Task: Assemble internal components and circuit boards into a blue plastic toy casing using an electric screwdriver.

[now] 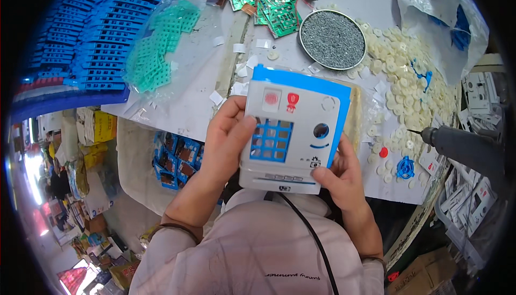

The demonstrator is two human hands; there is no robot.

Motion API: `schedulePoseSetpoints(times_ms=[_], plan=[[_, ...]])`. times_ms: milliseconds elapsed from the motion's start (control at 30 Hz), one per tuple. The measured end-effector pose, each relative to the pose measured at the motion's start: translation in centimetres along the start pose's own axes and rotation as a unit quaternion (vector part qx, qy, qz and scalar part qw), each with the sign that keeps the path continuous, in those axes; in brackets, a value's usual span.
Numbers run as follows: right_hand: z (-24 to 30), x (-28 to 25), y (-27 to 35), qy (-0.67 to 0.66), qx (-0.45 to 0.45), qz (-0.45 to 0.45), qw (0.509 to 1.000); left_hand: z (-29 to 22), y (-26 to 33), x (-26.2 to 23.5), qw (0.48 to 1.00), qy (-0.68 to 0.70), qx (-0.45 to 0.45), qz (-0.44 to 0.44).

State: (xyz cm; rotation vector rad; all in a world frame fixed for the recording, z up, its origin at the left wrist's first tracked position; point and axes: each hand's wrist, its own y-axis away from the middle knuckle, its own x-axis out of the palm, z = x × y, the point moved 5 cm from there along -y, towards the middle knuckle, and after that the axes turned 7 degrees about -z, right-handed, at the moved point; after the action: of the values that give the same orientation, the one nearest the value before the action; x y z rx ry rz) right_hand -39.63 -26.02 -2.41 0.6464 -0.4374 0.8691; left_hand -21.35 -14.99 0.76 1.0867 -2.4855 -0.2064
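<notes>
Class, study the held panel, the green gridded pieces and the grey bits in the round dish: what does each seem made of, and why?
Held panel: probably rigid plastic, smooth, slightly glossy; flat white face, clean-cut openings.
Green gridded pieces: plastic or rubber, hard to tell, fairly matte; even colour, regular squares.
Grey bits: likely metal, shiny; silvery glints across the heap.

Dark lettering crosses the pale shirt, and black print marks the lower edge of the white panel.
</notes>
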Motion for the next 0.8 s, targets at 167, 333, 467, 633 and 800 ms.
schedulePoseSetpoints(times_ms=[167,333,467,633,800], plan=[[-0.4,0.3,0.5,0.01,-0.022,0.009,1.0,-0.3,-1.6,-0.5,0.998,-0.048,0.007,-0.032],[0.0,0.5,0.6,-0.003,-0.016,-0.006,1.0,0.1,-1.5,-0.8,0.993,-0.111,0.042,-0.008],[-0.1,-0.3,-0.2,-0.03,-0.024,-0.039,0.999,0.8,-1.5,-0.7,0.994,-0.084,-0.069,-0.023],[0.4,0.1,-0.5,-0.052,-0.016,-0.036,0.998,1.8,1.6,-1.6,0.988,-0.151,-0.02,0.004],[0.3,-0.4,0.3,0.008,0.07,0.038,0.997,0.7,1.9,-0.9,0.991,-0.13,0.006,-0.027]])
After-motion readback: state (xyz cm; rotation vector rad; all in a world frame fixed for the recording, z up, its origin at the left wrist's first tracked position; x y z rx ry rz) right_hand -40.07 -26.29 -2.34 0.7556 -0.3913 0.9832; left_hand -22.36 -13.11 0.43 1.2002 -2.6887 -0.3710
